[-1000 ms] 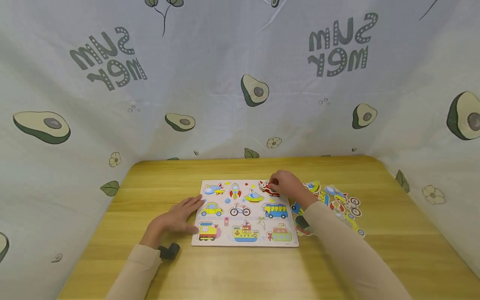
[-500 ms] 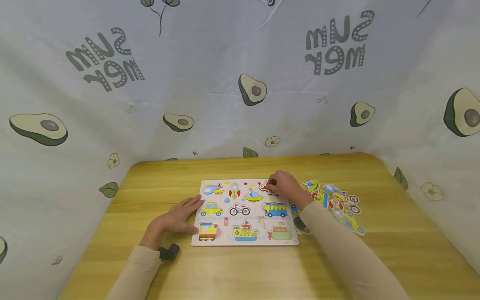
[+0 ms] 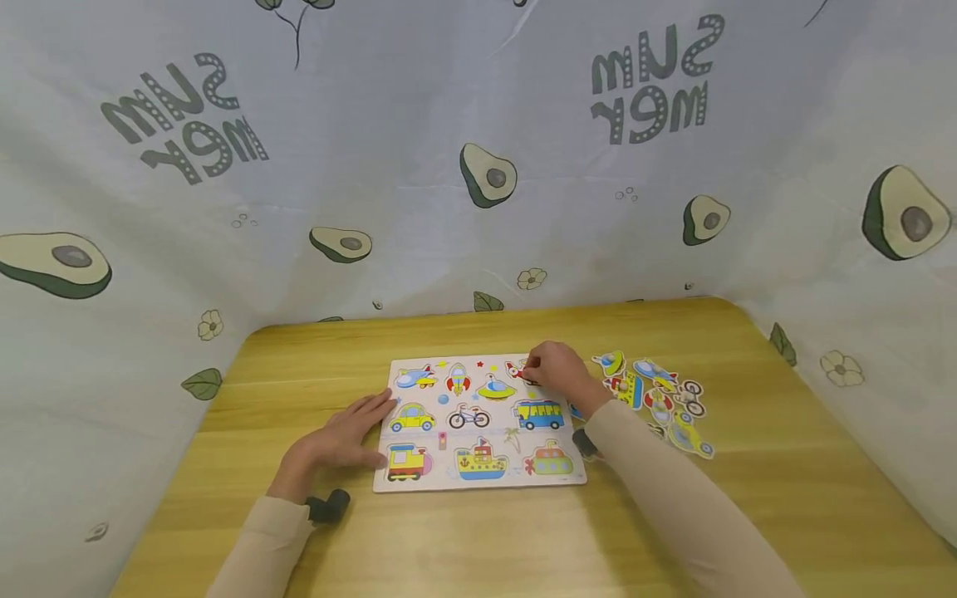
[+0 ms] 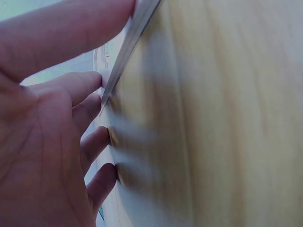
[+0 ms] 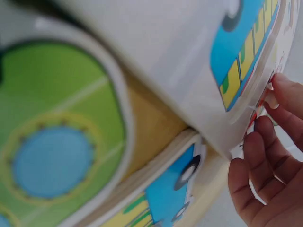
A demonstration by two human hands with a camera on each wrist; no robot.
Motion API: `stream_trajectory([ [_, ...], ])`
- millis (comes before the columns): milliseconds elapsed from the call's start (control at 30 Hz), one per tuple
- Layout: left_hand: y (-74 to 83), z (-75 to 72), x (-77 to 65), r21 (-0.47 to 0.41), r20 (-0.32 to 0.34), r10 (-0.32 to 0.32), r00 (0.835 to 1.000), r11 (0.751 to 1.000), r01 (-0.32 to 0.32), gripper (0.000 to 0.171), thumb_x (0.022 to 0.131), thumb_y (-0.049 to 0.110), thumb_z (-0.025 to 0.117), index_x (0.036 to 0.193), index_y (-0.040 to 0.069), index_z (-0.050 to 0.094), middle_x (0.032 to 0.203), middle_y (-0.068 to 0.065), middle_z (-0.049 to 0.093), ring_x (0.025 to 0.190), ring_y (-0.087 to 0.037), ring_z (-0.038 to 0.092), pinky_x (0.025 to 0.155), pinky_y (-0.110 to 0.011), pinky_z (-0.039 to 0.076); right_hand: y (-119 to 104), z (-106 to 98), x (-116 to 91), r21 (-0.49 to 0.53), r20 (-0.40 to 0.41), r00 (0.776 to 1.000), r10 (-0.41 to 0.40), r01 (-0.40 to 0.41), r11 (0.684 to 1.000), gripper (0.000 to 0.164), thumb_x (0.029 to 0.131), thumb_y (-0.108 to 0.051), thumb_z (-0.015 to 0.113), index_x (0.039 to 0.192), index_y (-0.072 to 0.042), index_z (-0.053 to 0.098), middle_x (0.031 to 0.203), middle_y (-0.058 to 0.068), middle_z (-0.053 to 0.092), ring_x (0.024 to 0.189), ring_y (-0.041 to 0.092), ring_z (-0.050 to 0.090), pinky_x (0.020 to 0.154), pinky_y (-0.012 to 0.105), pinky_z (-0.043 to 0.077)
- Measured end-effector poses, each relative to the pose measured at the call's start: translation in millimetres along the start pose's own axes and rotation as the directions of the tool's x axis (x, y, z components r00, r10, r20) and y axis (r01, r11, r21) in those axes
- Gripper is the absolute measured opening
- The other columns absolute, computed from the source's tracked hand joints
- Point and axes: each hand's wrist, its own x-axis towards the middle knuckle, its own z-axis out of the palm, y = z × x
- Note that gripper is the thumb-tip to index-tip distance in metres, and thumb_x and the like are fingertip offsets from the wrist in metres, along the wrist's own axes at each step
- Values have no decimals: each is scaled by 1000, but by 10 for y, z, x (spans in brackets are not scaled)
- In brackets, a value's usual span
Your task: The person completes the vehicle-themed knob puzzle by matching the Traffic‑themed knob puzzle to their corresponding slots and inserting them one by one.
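Observation:
My right hand (image 3: 561,372) pinches the red helicopter puzzle piece (image 3: 514,370) between thumb and fingers, over the top right corner of a white puzzle board (image 3: 441,477). Most of the piece is hidden by the fingers. In the right wrist view, a little of the helicopter's red (image 5: 253,116) shows at the fingertips, low against the board. My left hand (image 3: 340,438) lies with fingers spread at the board's left side, its fingertips and thumb touching the edge. In the left wrist view the palm of the left hand (image 4: 42,142) faces the camera beside the board's edge (image 4: 128,54).
Loose vehicle pieces lie in a pile right of the board, among them a flying saucer (image 3: 611,363), an airplane (image 3: 654,374), a bicycle (image 3: 691,399) and a yellow motorbike-like piece (image 3: 689,436). A patterned curtain (image 3: 419,166) hangs behind the wooden table (image 3: 449,548).
The head view has shifted slightly, so everything sits a little further left. My right hand has moved only a little over the helicopter piece; the left hand stays at the board's edge.

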Motion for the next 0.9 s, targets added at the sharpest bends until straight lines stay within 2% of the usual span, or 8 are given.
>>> stream_trajectory([
  [167, -30, 0, -24, 1, 2, 7, 1000, 1000, -7, 95, 81, 34, 78, 157, 12, 28, 168, -11, 18, 152, -45, 15, 115, -72, 18, -11, -12, 1, 3, 27, 999, -26, 26, 1000, 18, 92, -27, 71, 92, -10, 76, 91, 5, 71, 80, 18, 57, 75, 32, 50],
  [300, -45, 14, -21, 10, 14, 16, 1000, 1000, -16, 100, 77, 37, 81, 158, 11, 27, 168, -11, 17, 151, -44, 17, 116, -71, 18, 88, -131, -1, -17, 110, 986, -129, 131, 991, 26, 96, -26, 65, 114, -10, 75, 97, 7, 68, 80, 18, 53, 73, 31, 47],
  [433, -37, 52, -20, 22, 20, 24, 1000, 999, -25, 106, 74, 40, 84, 158, 10, 26, 168, -11, 16, 151, -44, 18, 116, -71, 18, 303, -354, -44, -19, 119, 973, -196, 199, 980, 30, 100, -21, 58, 124, -7, 70, 106, 13, 70, 85, 22, 58, 76, 35, 50],
  [500, -29, 61, -13, 32, 15, 29, 999, 999, -30, 106, 74, 40, 84, 158, 10, 26, 168, -11, 15, 151, -44, 18, 115, -70, 19, 444, -461, -63, -29, 106, 977, -186, 190, 981, 29, 100, -18, 56, 121, -6, 72, 113, 15, 71, 95, 28, 63, 84, 41, 54],
  [600, -17, 33, 8, 39, 6, 37, 999, 999, -37, 105, 75, 39, 83, 158, 10, 25, 168, -10, 15, 151, -44, 18, 115, -70, 19, 655, -628, -88, -56, 106, 983, -150, 157, 986, 30, 100, -18, 53, 119, -3, 72, 122, 20, 69, 112, 37, 63, 95, 50, 53],
  [767, -1, -4, 21, 35, 10, 49, 999, 998, -50, 107, 74, 41, 83, 158, 9, 25, 168, -12, 15, 151, -45, 17, 116, -71, 18, 974, -874, -181, -81, 73, 994, -78, 83, 993, 29, 99, -14, 53, 115, 2, 71, 122, 25, 68, 110, 42, 63, 94, 54, 52],
  [900, -2, 3, 2, 41, 20, 66, 998, 997, -67, 111, 71, 43, 84, 157, 7, 24, 168, -15, 14, 151, -45, 17, 116, -70, 18, 1176, -985, -236, -110, 47, 997, -57, 62, 992, 28, 95, -7, 52, 110, 4, 73, 117, 27, 69, 108, 44, 63, 93, 56, 51],
])
